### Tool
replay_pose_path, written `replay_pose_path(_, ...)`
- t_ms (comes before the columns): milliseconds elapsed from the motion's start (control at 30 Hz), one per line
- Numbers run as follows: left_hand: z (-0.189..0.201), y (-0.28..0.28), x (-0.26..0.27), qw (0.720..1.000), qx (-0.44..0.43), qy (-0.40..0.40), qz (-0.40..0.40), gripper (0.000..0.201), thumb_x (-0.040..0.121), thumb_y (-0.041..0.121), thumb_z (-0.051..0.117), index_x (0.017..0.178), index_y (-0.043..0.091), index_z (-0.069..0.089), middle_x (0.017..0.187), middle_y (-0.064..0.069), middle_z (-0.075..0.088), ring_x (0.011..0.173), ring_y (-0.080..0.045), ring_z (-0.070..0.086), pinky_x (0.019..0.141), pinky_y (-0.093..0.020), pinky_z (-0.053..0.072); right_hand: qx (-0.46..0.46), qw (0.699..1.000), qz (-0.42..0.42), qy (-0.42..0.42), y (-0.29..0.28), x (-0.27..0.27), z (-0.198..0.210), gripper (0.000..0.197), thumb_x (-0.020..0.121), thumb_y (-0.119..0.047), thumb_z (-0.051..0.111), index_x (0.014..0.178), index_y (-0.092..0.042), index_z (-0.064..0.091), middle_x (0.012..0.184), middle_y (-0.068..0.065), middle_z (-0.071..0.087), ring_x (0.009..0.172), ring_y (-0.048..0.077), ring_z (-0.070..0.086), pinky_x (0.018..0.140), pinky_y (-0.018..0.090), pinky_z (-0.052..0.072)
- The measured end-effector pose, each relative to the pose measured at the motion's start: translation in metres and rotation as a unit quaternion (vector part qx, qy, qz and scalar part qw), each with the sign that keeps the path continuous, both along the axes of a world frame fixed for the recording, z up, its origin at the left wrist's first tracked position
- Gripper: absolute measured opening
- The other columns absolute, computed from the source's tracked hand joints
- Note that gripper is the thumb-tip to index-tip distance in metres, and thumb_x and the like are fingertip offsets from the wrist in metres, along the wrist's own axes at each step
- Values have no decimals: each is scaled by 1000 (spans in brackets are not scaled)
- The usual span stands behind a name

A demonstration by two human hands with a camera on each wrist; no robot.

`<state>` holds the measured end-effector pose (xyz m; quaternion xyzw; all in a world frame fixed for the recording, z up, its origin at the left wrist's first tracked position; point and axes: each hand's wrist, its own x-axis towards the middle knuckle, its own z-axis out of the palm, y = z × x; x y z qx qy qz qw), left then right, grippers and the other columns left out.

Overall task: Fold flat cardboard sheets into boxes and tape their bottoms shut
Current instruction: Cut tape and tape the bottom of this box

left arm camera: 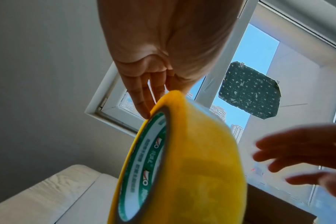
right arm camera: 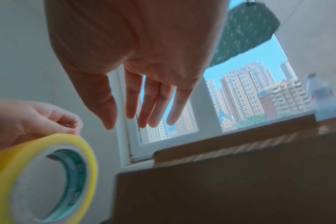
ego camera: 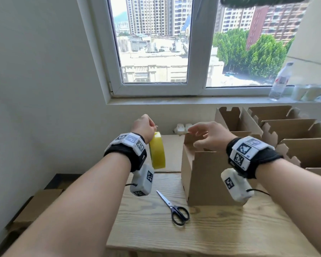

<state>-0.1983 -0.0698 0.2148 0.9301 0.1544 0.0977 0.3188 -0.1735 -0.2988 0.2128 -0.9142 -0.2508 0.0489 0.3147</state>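
Tape roll up in my left hand, box waiting on the table under my right.

The box [ego camera: 209, 175] stands on the wooden table [ego camera: 211, 230], its top flaps partly raised; what is inside it is hidden from me. More folded boxes [ego camera: 293, 138] sit open to its right below the window sill, insides not visible. My left hand [ego camera: 143, 125] is raised near the wall, fingers pinching the top rim of the yellow tape roll [ego camera: 157, 151], which hangs on edge below them, left of the box. My right hand [ego camera: 211, 136] hovers over the box's far corner, fingers relaxed and slightly spread, holding nothing. Scissors [ego camera: 174, 208] lie closed on the table in front of the box.
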Motion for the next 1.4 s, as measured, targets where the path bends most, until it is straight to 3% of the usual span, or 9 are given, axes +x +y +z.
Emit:
replay_pose_path(167, 17, -21, 18, 996, -59, -41, 49, 8, 94, 20, 57, 96, 15, 52, 107, -11, 62, 100, -30, 60, 89, -40, 51, -242, 970, 13, -6, -70, 37, 14, 89, 72, -14, 76, 147, -30, 33, 152, -5, 33, 139, 16, 31, 111, 31, 30)
replay_pose_path(267, 11, -34, 32, 987, -132, -48, 72, 12, 92, 19, 60, 87, 13, 51, 106, -9, 61, 99, -28, 61, 90, -41, 52, -339, 941, 1, 20, -102, 59, -6, 108, 69, -17, 80, 152, -36, 14, 161, -4, 9, 148, 20, 7, 117, 48, 22)
replay_pose_path(467, 4, -69, 51, 915, -382, -76, 102, 6, 96, 7, 55, 98, 3, 51, 100, -21, 59, 83, -32, 64, 71, -40, 58, -315, 948, 37, 35, -120, 79, -24, 111, 70, -20, 80, 149, -48, 7, 161, -10, -6, 148, 20, -11, 113, 64, 8)
replay_pose_path(567, -1, -89, 54, 858, -495, -92, 100, 24, 95, -5, 51, 119, -2, 44, 92, -22, 59, 59, -25, 65, 48, -29, 57, -312, 949, 48, 21, -122, 88, -27, 128, 62, -37, 85, 149, -45, -8, 161, -7, -12, 147, 21, -16, 113, 65, 4)
replay_pose_path(700, -14, -101, 60, 825, -544, -98, 119, 34, 96, -7, 46, 129, -11, 41, 86, -20, 62, 58, -22, 67, 49, -29, 58, -328, 942, 71, 16, -130, 101, -37, 139, 50, -66, 81, 146, -46, -17, 160, -6, -13, 146, 21, -21, 112, 65, -5)
replay_pose_path(967, -24, -108, 62, 786, -592, -98, 150, 18, 95, -9, 42, 107, -8, 56, 82, -20, 61, 73, -28, 62, 53, -32, 59, -255, 956, 143, -31, -127, 105, -42, 81, 62, -81, 61, 134, -45, 49, 120, -12, 53, 120, 11, 48, 100, 29, 39)
replay_pose_path(1067, -31, -111, 58, 785, -594, -86, 157, 17, 94, -9, 43, 86, -4, 57, 83, -19, 60, 73, -29, 60, 57, -32, 58, -224, 965, 128, -52, -123, 99, -60, 70, 63, -80, 62, 123, -45, 60, 100, -17, 52, 108, 9, 52, 89, 25, 40)
replay_pose_path(1267, -55, -114, 54, 805, -561, -33, 189, 17, 97, -4, 39, 96, -3, 57, 85, -20, 60, 72, -30, 60, 74, -41, 54, -183, 977, 98, -52, -118, 95, -73, 51, 64, -65, 73, 110, -41, 68, 93, -18, 49, 96, 11, 56, 83, 25, 41)
replay_pose_path(1400, -65, -122, 51, 821, -537, 1, 197, 21, 97, -4, 37, 92, -4, 57, 82, -20, 60, 70, -29, 60, 54, -34, 58, -174, 976, 120, -53, -115, 91, -74, 37, 71, -57, 73, 104, -43, 66, 93, -13, 51, 85, 11, 55, 78, 26, 42)
